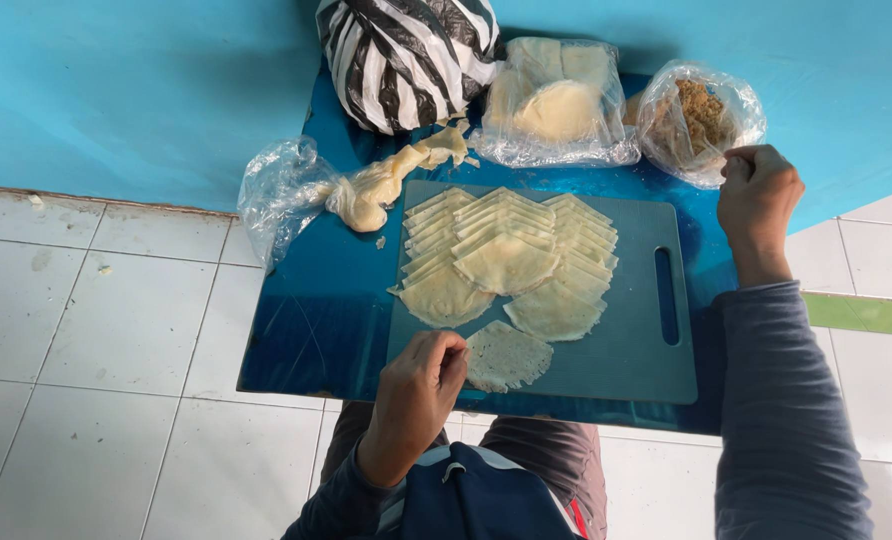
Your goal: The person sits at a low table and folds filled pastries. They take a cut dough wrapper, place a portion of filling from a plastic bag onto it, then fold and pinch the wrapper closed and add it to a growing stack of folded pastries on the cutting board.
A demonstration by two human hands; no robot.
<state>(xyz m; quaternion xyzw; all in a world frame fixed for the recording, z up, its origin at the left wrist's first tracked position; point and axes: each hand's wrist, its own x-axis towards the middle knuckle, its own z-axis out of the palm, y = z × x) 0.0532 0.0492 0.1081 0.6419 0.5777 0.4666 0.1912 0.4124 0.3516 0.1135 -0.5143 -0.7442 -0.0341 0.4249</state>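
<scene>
At the far left the white tiled floor [86, 330] meets a turquoise wall [116, 90]. On the small blue table [296, 330] lies a crumpled clear plastic bag [276, 195] with a twisted lump of pale dough [376, 185] spilling from it. Behind that stands a black-and-white striped bag [406, 55], knotted at the top. The left hand [421, 375] rests at the near edge of the grey-green cutting board [626, 350], fingers curled and pinching the rim of a single round wrapper [506, 355] — this one lies flat, apart from the rest, at the board's front. Just beyond it, overlapping rows of folded wrappers [511, 250] fan across the middle of the board. Behind the board sits a clear bag of round flat sheets [556, 100]. Further right, a clear bag of brown crumbly filling [701, 115] — the right hand [756, 195] is closed in a fist beside it, touching its lower edge; whether it grips the plastic, I cannot tell.
</scene>
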